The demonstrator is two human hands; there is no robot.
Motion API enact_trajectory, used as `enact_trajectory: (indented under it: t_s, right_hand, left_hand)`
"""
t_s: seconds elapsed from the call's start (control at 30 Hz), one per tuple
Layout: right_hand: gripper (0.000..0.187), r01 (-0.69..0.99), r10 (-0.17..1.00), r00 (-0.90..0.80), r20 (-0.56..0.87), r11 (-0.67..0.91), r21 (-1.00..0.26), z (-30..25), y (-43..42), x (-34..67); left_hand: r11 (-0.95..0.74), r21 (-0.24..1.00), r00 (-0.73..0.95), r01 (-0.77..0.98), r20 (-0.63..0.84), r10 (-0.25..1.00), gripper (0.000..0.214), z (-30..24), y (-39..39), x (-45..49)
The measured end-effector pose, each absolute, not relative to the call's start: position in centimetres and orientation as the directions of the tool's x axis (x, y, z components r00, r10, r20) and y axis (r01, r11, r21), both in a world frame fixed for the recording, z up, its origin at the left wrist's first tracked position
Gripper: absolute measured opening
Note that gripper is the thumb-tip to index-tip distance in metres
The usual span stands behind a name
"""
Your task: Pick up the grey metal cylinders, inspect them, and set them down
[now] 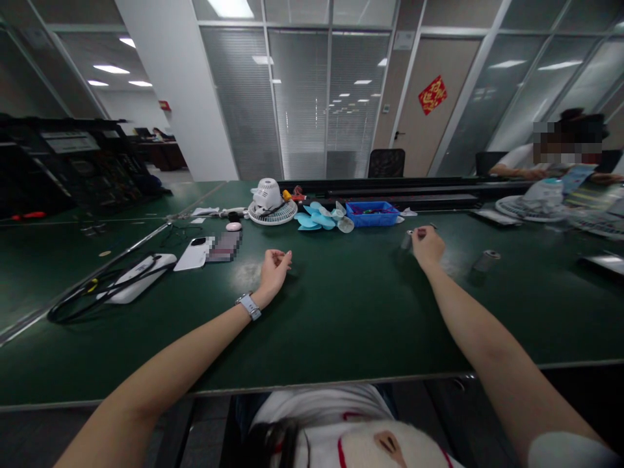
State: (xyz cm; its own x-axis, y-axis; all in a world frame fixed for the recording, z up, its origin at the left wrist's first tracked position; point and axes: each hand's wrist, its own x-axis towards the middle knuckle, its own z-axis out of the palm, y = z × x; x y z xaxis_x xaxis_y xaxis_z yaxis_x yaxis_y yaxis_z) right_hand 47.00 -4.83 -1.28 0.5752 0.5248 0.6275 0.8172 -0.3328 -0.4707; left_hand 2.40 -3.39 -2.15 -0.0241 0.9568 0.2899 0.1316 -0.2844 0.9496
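My left hand (275, 272), with a watch (249, 305) on the wrist, hovers over the left middle of the green table (336, 325). Its fingers are curled together, and anything between them is too small to make out. Farther right, my right hand (429, 247) is closed in a pinch; a small dark tip shows by its fingers, too blurred to name. Just left of those fingertips stands a small metallic cylinder (406, 240); whether they touch it I cannot tell. Another silvery cylinder (487, 260) is to the right of this hand.
Behind my hands are a white fan part with a grille (272, 213), light-blue fan blades (319, 216) and a blue basket (371, 214). A phone (194, 253) and a white device with a black cable (141, 278) lie left. At far right sits another person (521, 159) near more fan parts.
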Motion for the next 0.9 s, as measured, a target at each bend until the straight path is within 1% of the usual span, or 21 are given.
enact_trajectory:
  t_s: [0.1,0.2,0.63,0.8,0.9]
  right_hand:
    - [0.023,0.83,0.543,0.553,0.632,-0.293,-0.475,-1.2,-4.6,46.6]
    - [0.023,0.826,0.556,0.557,0.617,-0.288,-0.485,-1.2,-4.5,46.5]
    - [0.024,0.818,0.563,0.575,0.593,-0.391,-0.422,-0.4,-4.7,45.8]
    - [0.024,0.798,0.556,0.602,0.573,-0.416,-0.435,-0.5,-4.7,45.9]
    - [0.028,0.772,0.555,0.635,0.537,-0.43,-0.469,-0.8,-4.6,45.8]
  left_hand:
    - [-0.28,0.951,-0.019,0.132,0.285,0.958,0.039,-2.2,-3.4,2.4]
    - [-0.273,0.953,-0.026,0.134,0.279,0.96,0.038,-2.1,-3.4,2.5]
    - [-0.296,0.947,-0.029,0.125,0.301,0.953,0.036,-2.6,-3.0,2.4]
    - [-0.285,0.95,-0.02,0.13,0.29,0.957,0.033,-2.5,-3.2,2.5]
    - [-0.282,0.949,-0.023,0.138,0.288,0.957,0.031,-2.4,-3.3,2.4]
